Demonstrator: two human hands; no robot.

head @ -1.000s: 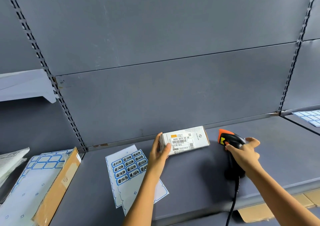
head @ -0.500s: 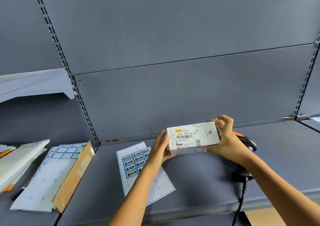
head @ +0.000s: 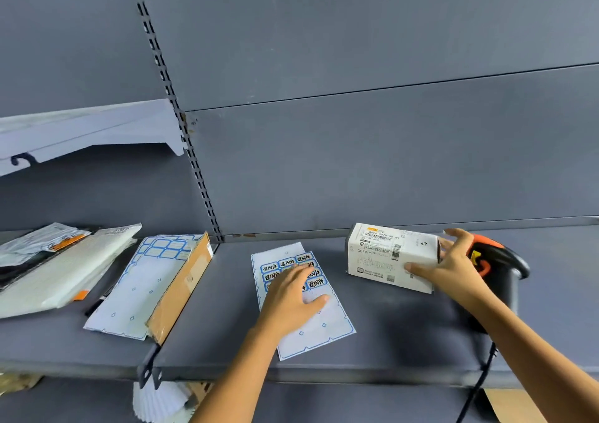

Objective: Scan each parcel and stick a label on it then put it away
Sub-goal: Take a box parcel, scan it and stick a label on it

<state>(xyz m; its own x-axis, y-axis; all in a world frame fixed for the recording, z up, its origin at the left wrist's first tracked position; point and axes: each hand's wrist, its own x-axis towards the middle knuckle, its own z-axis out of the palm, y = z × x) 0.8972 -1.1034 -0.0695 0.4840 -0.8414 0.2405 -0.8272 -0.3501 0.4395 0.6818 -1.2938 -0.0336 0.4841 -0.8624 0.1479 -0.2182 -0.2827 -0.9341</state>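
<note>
A white parcel box (head: 385,255) with a barcode label is held at its right end by my right hand (head: 453,268), just above the grey shelf (head: 389,331). My left hand (head: 291,296) lies with fingers spread on a sheet of blue-framed stickers (head: 311,328) on the shelf, left of the box. The black and orange barcode scanner (head: 499,260) stands on the shelf behind my right hand, its cable hanging over the front edge.
On the shelf section to the left lie a flat cardboard parcel (head: 176,293) with a used sticker sheet (head: 142,283) on it and several grey and white mailer bags (head: 55,267). A slotted upright (head: 181,124) divides the shelf bays.
My left hand let go of the box and moved down onto the sticker sheet. My right hand left the scanner earlier and now holds the box alone. The view has swung left.
</note>
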